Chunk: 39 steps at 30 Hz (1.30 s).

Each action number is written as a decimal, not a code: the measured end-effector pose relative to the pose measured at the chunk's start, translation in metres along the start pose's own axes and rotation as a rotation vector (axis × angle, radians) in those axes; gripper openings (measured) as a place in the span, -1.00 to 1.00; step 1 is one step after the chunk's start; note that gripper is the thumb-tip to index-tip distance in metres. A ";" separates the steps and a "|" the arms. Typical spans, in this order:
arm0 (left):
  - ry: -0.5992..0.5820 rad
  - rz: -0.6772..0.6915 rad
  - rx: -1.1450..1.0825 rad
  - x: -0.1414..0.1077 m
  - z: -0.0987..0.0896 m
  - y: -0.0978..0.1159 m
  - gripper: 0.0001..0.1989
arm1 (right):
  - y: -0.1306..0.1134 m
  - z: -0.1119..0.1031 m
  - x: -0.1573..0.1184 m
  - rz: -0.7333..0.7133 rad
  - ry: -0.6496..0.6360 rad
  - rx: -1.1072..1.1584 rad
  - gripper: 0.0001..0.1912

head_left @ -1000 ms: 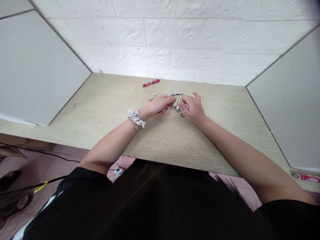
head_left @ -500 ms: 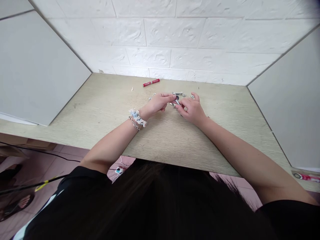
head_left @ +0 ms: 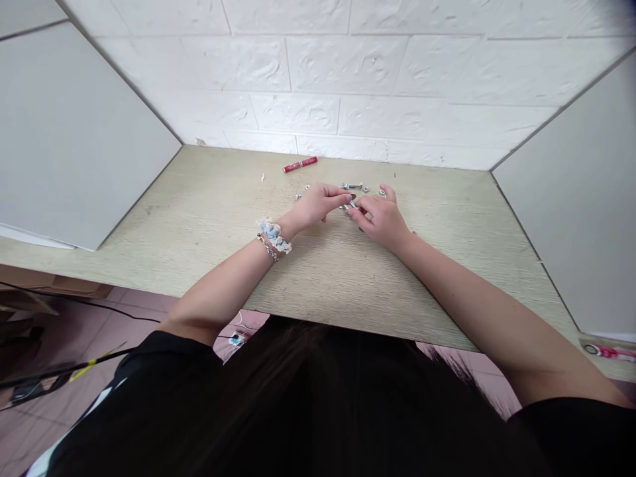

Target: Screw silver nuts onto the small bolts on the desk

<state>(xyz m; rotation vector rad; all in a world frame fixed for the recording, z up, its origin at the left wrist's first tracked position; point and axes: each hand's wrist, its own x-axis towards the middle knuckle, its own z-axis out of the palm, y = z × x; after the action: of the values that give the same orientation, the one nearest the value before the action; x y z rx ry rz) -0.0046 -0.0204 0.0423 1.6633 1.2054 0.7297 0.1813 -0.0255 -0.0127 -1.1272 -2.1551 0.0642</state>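
Between my two hands is a small silvery metal bolt, mostly covered by fingers. My left hand, with a scrunchie and a chain bracelet at its wrist, is closed in a pinch at the bolt's upper end. My right hand has thumb and forefinger closed on the lower part, its little finger sticking out. Just behind the fingers another bolt lies on the table. A nut sits beside it, and a second nut is by my right little finger. More metal pieces are partly hidden under my hands.
A red pen-like tube lies near the white brick wall. Grey panels border the wooden table on both sides. Another red tube is at the far right. Cables hang at lower left.
My left fingers have shifted slightly at the bolt's end and now cover more of it. My right hand has stayed almost still. A foot at lower left has moved.
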 end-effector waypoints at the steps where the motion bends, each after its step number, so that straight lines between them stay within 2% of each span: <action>1: 0.001 0.003 0.017 0.000 0.000 0.000 -0.73 | 0.000 0.000 0.000 0.001 -0.001 0.004 -0.54; 21: 0.035 0.046 0.049 -0.003 0.001 0.005 -0.77 | 0.003 0.002 0.000 0.008 0.012 -0.003 -0.48; 30: 0.011 0.164 0.059 0.005 0.002 -0.012 -0.78 | 0.002 0.000 0.000 0.010 0.012 0.018 -0.44; 35: -0.074 0.236 0.104 0.001 0.001 -0.008 -0.72 | 0.003 0.000 0.001 0.031 0.019 0.029 -0.42; 39: -0.096 0.282 0.163 -0.003 0.001 -0.004 -0.68 | 0.005 0.000 0.001 0.043 0.034 0.041 -0.40</action>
<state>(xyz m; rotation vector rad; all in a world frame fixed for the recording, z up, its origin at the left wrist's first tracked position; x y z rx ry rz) -0.0064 -0.0236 0.0381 2.0075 0.9948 0.7275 0.1839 -0.0217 -0.0141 -1.1435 -2.0901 0.1077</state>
